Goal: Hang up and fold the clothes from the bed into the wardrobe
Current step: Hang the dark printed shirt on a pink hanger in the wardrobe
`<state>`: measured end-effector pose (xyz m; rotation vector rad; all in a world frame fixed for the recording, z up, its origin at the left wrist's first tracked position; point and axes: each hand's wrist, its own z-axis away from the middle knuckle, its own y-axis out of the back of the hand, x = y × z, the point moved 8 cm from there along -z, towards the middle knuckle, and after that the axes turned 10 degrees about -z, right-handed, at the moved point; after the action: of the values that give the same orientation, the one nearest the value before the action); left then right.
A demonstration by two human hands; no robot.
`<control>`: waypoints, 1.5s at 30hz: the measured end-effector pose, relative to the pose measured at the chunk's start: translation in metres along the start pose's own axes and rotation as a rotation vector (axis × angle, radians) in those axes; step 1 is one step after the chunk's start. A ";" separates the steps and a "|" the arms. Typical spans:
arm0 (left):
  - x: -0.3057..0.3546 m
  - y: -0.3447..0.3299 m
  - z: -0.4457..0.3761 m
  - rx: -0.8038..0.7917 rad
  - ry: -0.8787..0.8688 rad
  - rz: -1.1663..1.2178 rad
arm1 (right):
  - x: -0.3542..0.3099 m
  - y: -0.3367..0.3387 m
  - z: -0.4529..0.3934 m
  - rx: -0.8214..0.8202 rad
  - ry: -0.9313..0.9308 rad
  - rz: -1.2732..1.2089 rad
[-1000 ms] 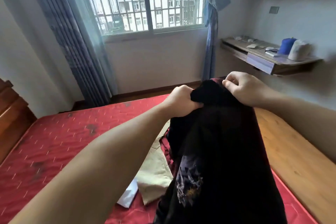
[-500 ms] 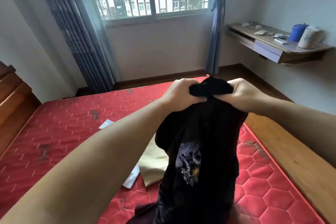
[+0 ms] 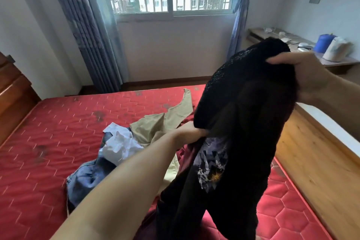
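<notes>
A black garment [image 3: 239, 115] with a pale printed design hangs in front of me above the red mattress [image 3: 48, 142]. My right hand [image 3: 303, 78] grips its bunched top edge at the upper right. My left hand [image 3: 191, 132] reaches into the garment from the left at mid-height; its fingers are hidden inside the cloth. On the bed behind lie beige trousers [image 3: 165, 122], a crumpled white garment [image 3: 118, 144], blue jeans [image 3: 87, 179] and a dark red cloth [image 3: 185, 154] under the black garment. The wardrobe is out of view.
A wooden bed frame [image 3: 315, 171] runs along the right side. A wall shelf [image 3: 331, 60] at the right carries a blue container [image 3: 324, 42] and a white object. A window with curtains fills the far wall; a wooden headboard [image 3: 11, 91] stands at left.
My left hand has let go of the garment's top and dropped down into its middle. My right hand has lifted the top up and to the right. The view now shows more clothes.
</notes>
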<state>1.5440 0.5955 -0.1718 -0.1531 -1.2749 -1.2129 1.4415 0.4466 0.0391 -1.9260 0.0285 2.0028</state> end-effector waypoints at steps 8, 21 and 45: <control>0.020 0.037 0.009 0.455 -0.126 0.134 | 0.068 0.100 0.005 0.455 -0.195 0.617; 0.157 0.087 0.103 0.762 -0.644 -0.444 | 0.101 0.008 -0.022 0.227 0.236 1.040; 0.184 0.107 0.077 0.636 -0.609 -0.560 | -0.069 0.002 0.025 0.145 0.626 1.486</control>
<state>1.5413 0.5829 0.0542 0.3502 -2.2874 -1.1907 1.4172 0.4341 0.1075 -2.5694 2.1973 1.6498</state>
